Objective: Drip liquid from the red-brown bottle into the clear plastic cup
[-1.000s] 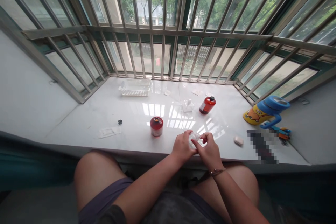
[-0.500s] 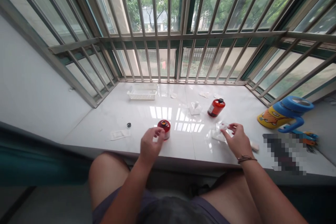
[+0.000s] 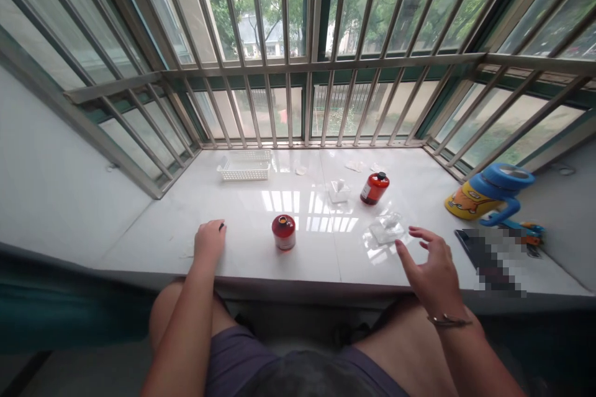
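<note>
My left hand (image 3: 209, 247) is over the left of the white ledge, its fingers pinching a small black cap (image 3: 221, 227). It partly covers a pale flat strip (image 3: 187, 255). To the right of that hand an uncapped red bottle (image 3: 284, 233) stands upright with its neck bare. My right hand (image 3: 431, 270) is open, thumb and fingers apart, with nothing between them. Just left of its fingertips lies a crumpled clear plastic piece (image 3: 387, 229). Behind that is a second red bottle (image 3: 375, 188) with a black cap on.
A white basket (image 3: 244, 167) sits at the back left, near the window bars. Another clear plastic piece (image 3: 339, 192) lies at mid-ledge. On the right are a blue and yellow flask (image 3: 487, 193), a partly blurred phone (image 3: 472, 251) and colourful small items (image 3: 531, 234).
My left hand has moved left, from beside the open bottle to the black cap, now in its fingers. My right hand has let go of the clear plastic and drawn back, opening. The view has shifted slightly.
</note>
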A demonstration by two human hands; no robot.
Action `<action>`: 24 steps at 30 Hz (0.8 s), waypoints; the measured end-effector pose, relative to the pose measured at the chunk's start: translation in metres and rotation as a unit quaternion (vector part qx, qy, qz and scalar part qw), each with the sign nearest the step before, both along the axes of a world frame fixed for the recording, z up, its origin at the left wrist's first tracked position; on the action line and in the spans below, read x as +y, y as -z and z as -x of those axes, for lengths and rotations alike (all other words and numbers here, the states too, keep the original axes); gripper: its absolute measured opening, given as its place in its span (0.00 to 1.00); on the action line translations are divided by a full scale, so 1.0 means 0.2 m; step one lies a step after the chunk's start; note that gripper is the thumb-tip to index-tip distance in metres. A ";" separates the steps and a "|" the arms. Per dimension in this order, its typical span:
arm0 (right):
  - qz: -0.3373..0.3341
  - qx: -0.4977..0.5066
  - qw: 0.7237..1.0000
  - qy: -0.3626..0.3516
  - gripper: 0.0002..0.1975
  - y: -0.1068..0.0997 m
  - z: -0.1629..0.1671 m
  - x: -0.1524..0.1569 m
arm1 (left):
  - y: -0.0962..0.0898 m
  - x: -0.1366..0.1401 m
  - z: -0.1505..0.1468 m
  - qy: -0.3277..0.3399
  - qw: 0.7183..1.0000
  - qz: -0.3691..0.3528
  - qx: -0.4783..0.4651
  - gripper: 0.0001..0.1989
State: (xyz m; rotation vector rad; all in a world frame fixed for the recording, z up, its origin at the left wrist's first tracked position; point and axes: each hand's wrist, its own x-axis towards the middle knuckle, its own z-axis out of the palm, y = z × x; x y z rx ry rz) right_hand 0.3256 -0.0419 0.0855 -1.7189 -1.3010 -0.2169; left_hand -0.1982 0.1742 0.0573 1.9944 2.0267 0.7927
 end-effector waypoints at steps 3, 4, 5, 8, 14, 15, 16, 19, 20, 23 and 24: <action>-0.004 -0.018 0.998 -0.063 0.15 -0.02 0.13 0.00 | -0.03 -0.03 -0.07 0.004 1.000 -0.007 -0.028 0.13; -0.001 -0.024 0.996 -0.088 0.13 -0.03 0.19 0.00 | -0.05 -0.06 -0.12 0.005 0.998 -0.011 -0.061 0.14; 0.003 -0.031 0.992 -0.122 0.13 -0.05 0.26 0.01 | -0.08 -0.10 -0.18 0.007 0.995 -0.014 -0.099 0.17; 0.014 -0.043 0.971 -0.234 0.18 -0.14 0.50 0.03 | -0.20 -0.29 -0.43 0.044 0.911 -0.061 -0.405 0.20; -0.039 -0.067 0.930 -0.359 0.28 -0.34 0.83 0.09 | -0.40 -0.73 -0.89 0.218 0.722 0.100 -0.649 0.22; -0.049 -0.067 0.928 -0.363 0.26 -0.36 0.85 0.10 | -0.41 -0.77 -0.93 0.217 0.699 0.125 -0.670 0.22; -0.055 -0.066 0.927 -0.366 0.24 -0.38 0.86 0.12 | -0.41 -0.80 -0.95 0.211 0.680 0.144 -0.687 0.22; -0.055 -0.067 0.919 -0.386 0.19 -0.42 0.87 0.16 | -0.39 -0.80 -0.96 0.191 0.676 0.160 -0.694 0.22; -0.049 -0.070 0.917 -0.391 0.18 -0.42 0.87 0.19 | -0.37 -0.79 -0.93 0.187 0.694 0.138 -0.682 0.22; 0.000 -0.072 0.922 -0.380 0.14 -0.43 0.88 0.28 | -0.30 -0.68 -0.83 0.169 0.788 -0.011 -0.592 0.21; 0.024 -0.065 0.927 -0.368 0.13 -0.43 0.88 0.33 | -0.27 -0.64 -0.79 0.166 0.821 -0.058 -0.543 0.21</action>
